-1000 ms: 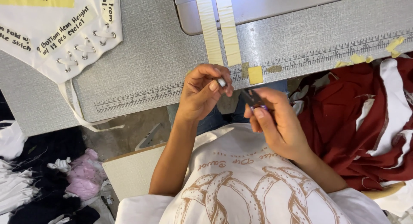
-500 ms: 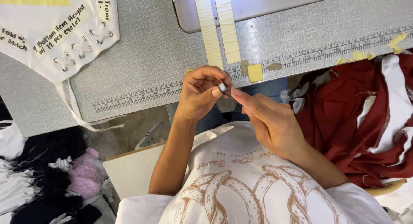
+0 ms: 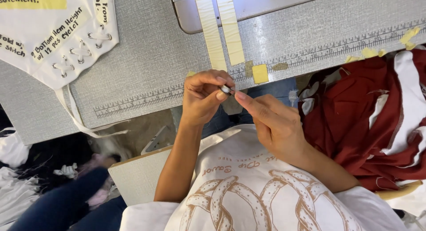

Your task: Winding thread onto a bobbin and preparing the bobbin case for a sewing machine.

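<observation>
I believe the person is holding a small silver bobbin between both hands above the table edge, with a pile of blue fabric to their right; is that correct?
Not quite: the fabric pile to the right is dark red with white parts, not blue. The head view shows it. The rest stands: the left hand and right hand hold the small silver bobbin at the table edge.

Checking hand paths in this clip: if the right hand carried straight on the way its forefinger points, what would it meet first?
The right hand points up-left, its forefinger tip right beside the small silvery round piece pinched in the left hand. That piece and the left fingertips come first; contact may already exist, though depth is unclear.
</observation>
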